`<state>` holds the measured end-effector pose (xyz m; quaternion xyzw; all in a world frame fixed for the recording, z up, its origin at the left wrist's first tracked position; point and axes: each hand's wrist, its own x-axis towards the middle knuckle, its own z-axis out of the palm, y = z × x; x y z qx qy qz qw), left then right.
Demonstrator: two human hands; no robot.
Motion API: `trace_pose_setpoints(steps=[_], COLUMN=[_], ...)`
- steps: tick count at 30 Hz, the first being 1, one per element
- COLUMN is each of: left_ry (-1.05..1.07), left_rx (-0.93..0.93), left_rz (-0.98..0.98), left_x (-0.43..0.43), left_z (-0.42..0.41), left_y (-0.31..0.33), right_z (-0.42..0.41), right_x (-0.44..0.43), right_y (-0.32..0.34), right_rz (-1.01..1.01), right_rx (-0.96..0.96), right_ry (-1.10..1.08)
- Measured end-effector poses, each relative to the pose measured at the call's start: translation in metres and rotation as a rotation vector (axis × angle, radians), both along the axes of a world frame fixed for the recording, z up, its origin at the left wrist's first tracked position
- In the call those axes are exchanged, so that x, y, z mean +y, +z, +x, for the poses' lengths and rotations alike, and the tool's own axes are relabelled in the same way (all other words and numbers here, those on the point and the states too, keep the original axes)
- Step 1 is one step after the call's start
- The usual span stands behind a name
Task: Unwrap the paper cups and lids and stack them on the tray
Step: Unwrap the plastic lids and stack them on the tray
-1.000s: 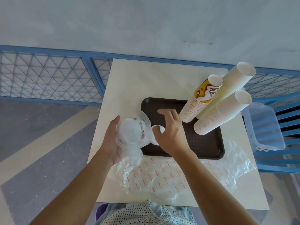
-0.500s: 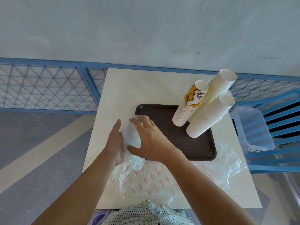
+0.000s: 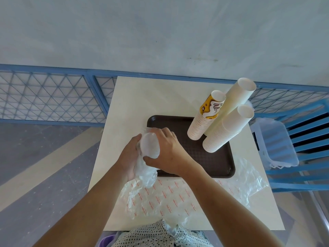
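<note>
While gripping wrapped lids (image 3: 149, 147) in left hand (image 3: 128, 157), clasped them with right hand (image 3: 170, 154), fingers (image 3: 165, 133) curled over, thumb beneath.

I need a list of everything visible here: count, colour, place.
cream square table: one, cream, centre.
dark brown plastic tray: one, brown, on the table.
tall stacks of paper cups: three, white, one with a yellow printed top cup, tray's right side.
sleeve of clear plastic lids: one, translucent, at tray's left edge.
red-printed clear plastic wrappers: count unclear, table's near edge.
clear plastic bin: one, on blue chair, right.
blue mesh fence: one, behind table.
left hand grip: one, holds the sleeve.
right hand grip: one, grips the lids.
</note>
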<state>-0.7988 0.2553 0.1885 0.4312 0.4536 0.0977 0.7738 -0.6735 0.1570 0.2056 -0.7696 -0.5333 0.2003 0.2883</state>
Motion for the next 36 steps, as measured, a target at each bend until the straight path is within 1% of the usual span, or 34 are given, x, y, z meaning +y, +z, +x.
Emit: trace_pose_setpoints(steps=[2, 4, 7, 8, 10, 11, 13, 15, 17, 18, 22, 28, 33, 36], left_ry=[0.038, 0.033, 0.01, 0.006, 0.085, 0.118, 0.115, 0.072, 0.035, 0.036, 0.002, -0.032, -0.031, -0.038], left_rx=[0.034, 0.071, 0.075, 0.082, 0.141, 0.185, 0.249, 0.297, 0.363, 0.376, 0.344, 0.341, 0.341, 0.338], left_rz=[0.038, 0.016, -0.12, -0.114, -0.051, -0.012, -0.011, -0.012, 0.039, 0.06, 0.043, 0.043, 0.037, 0.033], left_x=[0.002, 0.003, 0.005, 0.005, 0.006, 0.008, 0.016, 0.025, 0.03, 0.03, 0.021, 0.017, 0.016, 0.016], left_z=[-0.001, 0.0, -0.003, -0.005, -0.009, -0.013, -0.021, -0.029, -0.037, -0.04, -0.043, -0.047, -0.05, -0.05], left_y=[-0.009, -0.003, 0.001, -0.001, -0.006, -0.01, -0.016, -0.028, -0.039, -0.04, -0.035, -0.039, -0.043, -0.046], right_z=[0.005, 0.009, 0.021, 0.027, 0.039, 0.045, 0.056, 0.062, 0.062, 0.059, 0.044, 0.034, 0.032, 0.029], right_x=[-0.001, 0.0, 0.0, -0.001, -0.003, -0.005, -0.008, -0.013, -0.016, -0.015, -0.008, 0.004, 0.007, 0.008], right_y=[0.004, 0.01, 0.016, 0.016, 0.015, 0.012, 0.002, -0.013, -0.032, -0.041, -0.072, -0.104, -0.114, -0.119], right_rz=[-0.008, -0.005, 0.09, 0.114, 0.122, 0.107, 0.026, -0.104, -0.218, -0.263, -0.389, -0.49, -0.484, -0.482], right_rx=[0.024, 0.061, 0.097, 0.093, 0.071, 0.058, 0.007, -0.072, -0.131, -0.159, -0.251, -0.331, -0.328, -0.278], right_ry=[-0.011, -0.04, -0.107, -0.129, -0.175, -0.199, -0.226, -0.198, -0.157, -0.134, -0.054, -0.021, -0.04, -0.064])
